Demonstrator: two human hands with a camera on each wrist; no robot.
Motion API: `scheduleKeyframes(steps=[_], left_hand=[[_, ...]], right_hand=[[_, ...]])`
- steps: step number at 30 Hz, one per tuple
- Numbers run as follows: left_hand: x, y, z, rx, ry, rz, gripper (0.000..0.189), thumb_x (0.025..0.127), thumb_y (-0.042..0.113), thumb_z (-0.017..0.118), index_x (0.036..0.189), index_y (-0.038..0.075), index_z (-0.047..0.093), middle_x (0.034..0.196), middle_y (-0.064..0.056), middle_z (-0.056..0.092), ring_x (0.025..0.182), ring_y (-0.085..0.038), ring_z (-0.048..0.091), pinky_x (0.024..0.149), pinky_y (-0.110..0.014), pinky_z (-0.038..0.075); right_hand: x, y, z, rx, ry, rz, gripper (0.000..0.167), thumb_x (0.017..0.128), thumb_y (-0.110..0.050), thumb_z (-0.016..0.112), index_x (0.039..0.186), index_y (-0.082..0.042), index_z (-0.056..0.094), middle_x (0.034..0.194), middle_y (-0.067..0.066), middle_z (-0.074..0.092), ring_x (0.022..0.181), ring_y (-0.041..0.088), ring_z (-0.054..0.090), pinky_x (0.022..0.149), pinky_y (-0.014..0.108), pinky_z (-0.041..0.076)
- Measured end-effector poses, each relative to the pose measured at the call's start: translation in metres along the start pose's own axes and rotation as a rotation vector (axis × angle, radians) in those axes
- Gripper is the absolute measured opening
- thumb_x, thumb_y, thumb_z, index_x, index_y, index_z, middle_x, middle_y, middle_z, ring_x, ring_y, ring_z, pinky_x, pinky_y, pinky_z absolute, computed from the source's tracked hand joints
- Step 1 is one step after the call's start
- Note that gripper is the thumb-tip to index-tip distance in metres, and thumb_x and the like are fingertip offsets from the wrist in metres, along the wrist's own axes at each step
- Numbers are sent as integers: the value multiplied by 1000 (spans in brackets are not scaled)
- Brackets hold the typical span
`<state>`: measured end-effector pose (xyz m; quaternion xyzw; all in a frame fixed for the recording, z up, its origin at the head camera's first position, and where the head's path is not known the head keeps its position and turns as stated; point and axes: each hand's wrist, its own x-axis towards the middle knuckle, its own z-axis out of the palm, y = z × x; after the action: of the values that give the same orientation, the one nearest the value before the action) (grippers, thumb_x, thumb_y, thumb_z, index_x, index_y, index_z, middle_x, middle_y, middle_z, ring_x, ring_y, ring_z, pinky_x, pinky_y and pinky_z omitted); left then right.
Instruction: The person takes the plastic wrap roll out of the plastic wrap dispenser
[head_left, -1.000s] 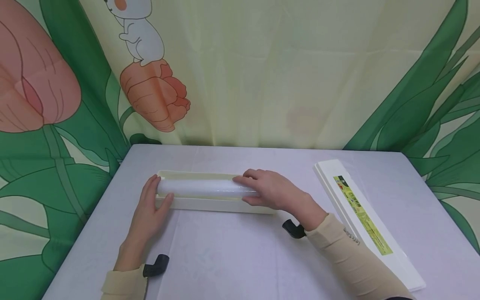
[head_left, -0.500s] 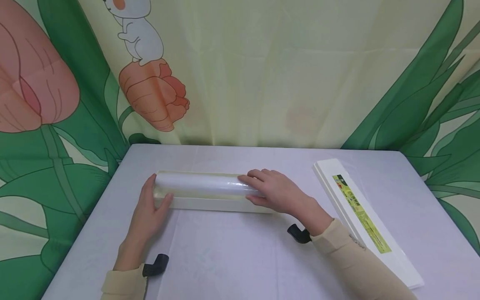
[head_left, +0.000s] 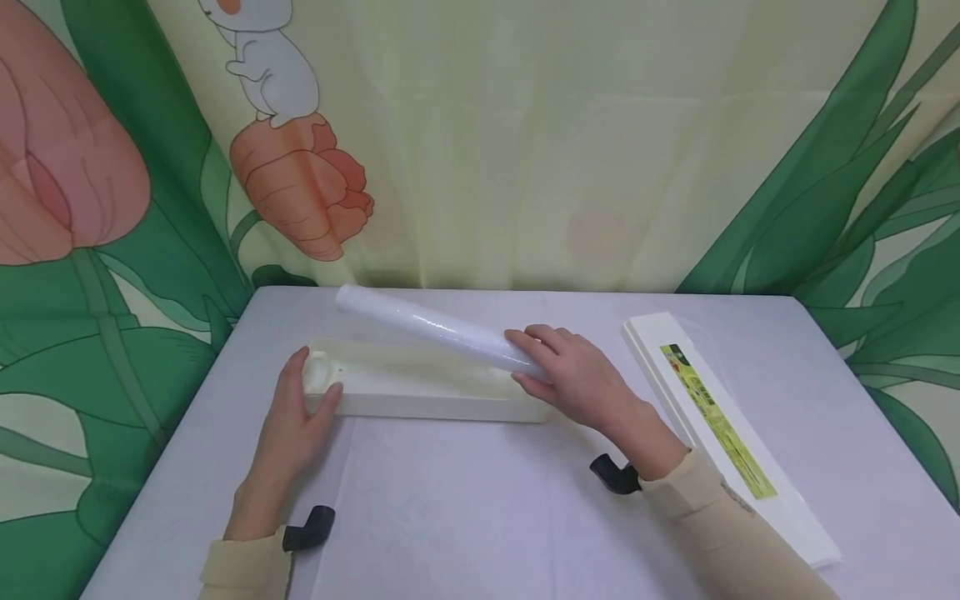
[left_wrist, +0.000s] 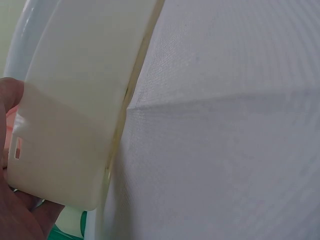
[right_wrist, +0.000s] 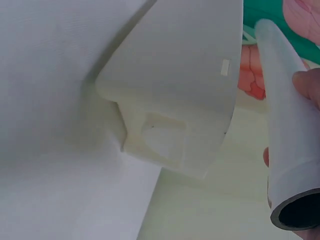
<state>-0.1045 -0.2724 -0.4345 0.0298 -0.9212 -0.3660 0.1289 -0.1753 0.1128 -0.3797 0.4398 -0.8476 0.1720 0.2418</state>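
My right hand [head_left: 585, 387] grips a roll of cling film [head_left: 431, 325] near its right end. The roll is tilted above a long cream dispenser box [head_left: 442, 407], its left end raised toward the back. In the right wrist view the roll's hollow dark core [right_wrist: 300, 212] faces the camera, beside the end of the box. At the box's left end, my left hand [head_left: 285, 429] holds it, thumb on the front wall and fingers around the end. The left wrist view shows the thumb [left_wrist: 11, 92] on the box's edge; some fingers are partly hidden.
A long white lid-like piece [head_left: 693, 433] with a yellow-green label [head_left: 716, 421] lies slanted on the right of the white-covered table [head_left: 450, 508]. A printed curtain [head_left: 525, 150] hangs behind the table's back edge. Black wrist camera mounts stick out at both sleeves.
The right hand has lifted the cling film roll out of the dispenser box, its left end swinging up and back. The left hand stays at the box's left end.
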Motion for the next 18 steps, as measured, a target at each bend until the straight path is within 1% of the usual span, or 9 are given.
scheduleKeyframes(steps=[4,10,18], left_hand=[[0,1,0,5,-2,-12,75,103,35,56,160,6,17,159,-24,26,144,-45,28,111,-67,25],[0,4,0,10,-13,-32,76,103,36,56,160,7,16,159,-23,25,143,-45,28,110,-69,26],[-1,3,2,15,-12,-45,75,103,36,55,161,7,15,160,-23,24,143,-46,28,110,-70,25]], right_hand=[[-9,1,-3,-15,47,50,56,84,-21,82,133,-5,61,117,15,63,89,33,65,72,44,56],[-25,0,-6,-17,90,139,62,82,-18,83,137,-4,58,117,18,62,92,35,64,76,46,58],[-42,-5,-14,-55,158,232,62,82,-15,82,138,-2,58,117,20,62,96,36,64,78,48,58]])
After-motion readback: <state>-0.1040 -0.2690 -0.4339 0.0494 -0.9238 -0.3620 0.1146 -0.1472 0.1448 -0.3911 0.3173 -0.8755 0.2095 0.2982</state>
